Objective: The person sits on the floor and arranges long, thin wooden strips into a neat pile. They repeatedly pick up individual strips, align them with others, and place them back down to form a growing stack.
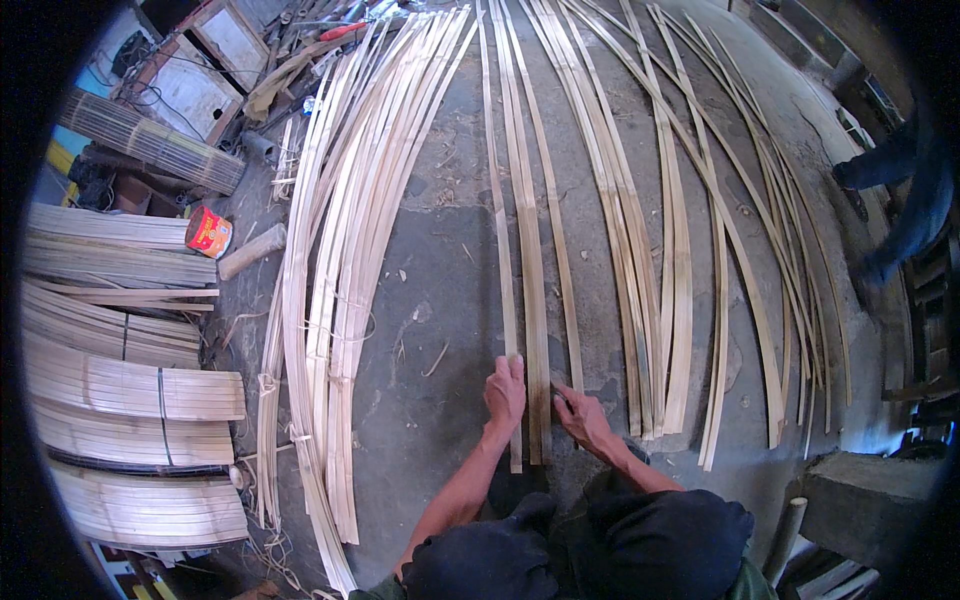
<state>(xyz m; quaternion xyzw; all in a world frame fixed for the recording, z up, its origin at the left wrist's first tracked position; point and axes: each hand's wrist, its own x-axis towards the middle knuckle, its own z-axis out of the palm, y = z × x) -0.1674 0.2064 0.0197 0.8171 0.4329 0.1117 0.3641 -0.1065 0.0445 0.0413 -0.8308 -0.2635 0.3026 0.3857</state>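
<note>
My left hand is closed around a long, thin bamboo strip, thumb on top, and the strip's near end sticks out below the fist. Just right of it lies a group of parallel bamboo strips, running away from me along the floor. My right hand is beside that group's right edge, its fingers bent together. A small dark spot shows at its fingertips; what it holds there is too small to make out. A single narrow strip passes near the right hand.
A tied bundle of pale strips lies to the left, with stacked, bound bamboo bundles beyond it. A red tin and a wooden log are nearby. More strips spread rightward. A person's legs show at far right.
</note>
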